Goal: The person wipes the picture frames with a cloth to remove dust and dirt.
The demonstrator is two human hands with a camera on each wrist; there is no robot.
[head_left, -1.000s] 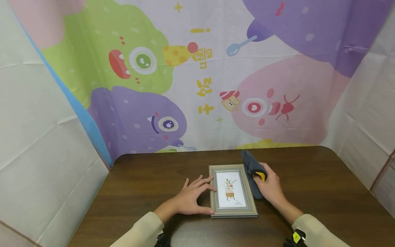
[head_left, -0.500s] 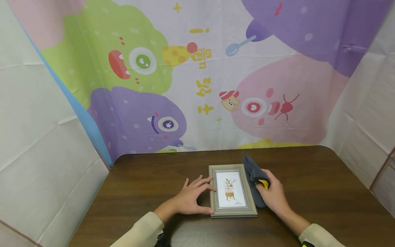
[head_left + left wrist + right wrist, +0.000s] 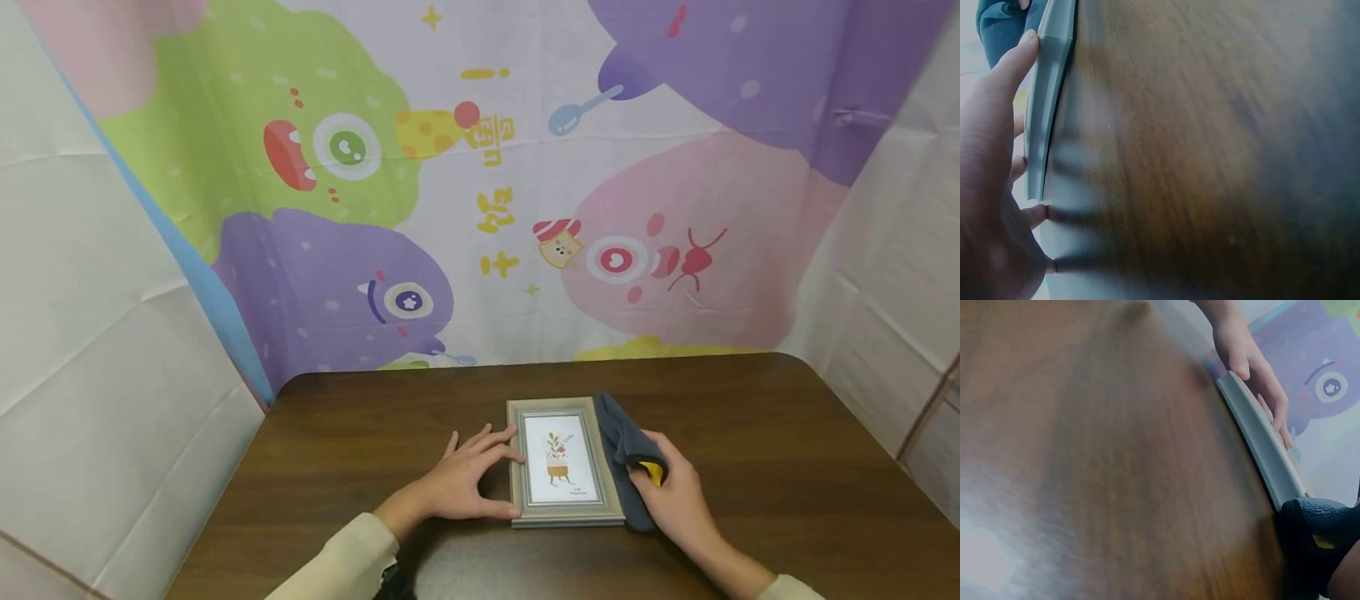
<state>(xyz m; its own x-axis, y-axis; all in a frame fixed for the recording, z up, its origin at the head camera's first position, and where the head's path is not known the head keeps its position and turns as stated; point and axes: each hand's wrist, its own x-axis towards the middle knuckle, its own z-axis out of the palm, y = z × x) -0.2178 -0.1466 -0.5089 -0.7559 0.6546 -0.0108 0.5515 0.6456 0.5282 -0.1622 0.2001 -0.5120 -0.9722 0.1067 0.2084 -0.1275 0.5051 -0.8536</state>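
A picture frame [image 3: 567, 515] with a beige and silver border lies face up on the brown table. It shows a print of a potted plant. My left hand [image 3: 459, 487] spreads its fingers along the left side, with thumb and fingertips touching the border. My right hand [image 3: 681, 504] grips a dark blue-grey cloth [image 3: 621, 432] with a yellow part showing at the fold. The cloth lies against the frame's right edge. In the right wrist view the cloth [image 3: 1310, 515] meets the near corner of the frame's side [image 3: 1260, 437].
The dark wood tabletop [image 3: 360, 433] has rounded far corners. Behind it hangs a printed curtain [image 3: 480, 317] with cartoon monsters. Pale panels [image 3: 112, 333] stand at both sides.
My right hand has slid the cloth along the frame's right edge toward me, from the far part to the near corner. My left hand and the frame have stayed almost still.
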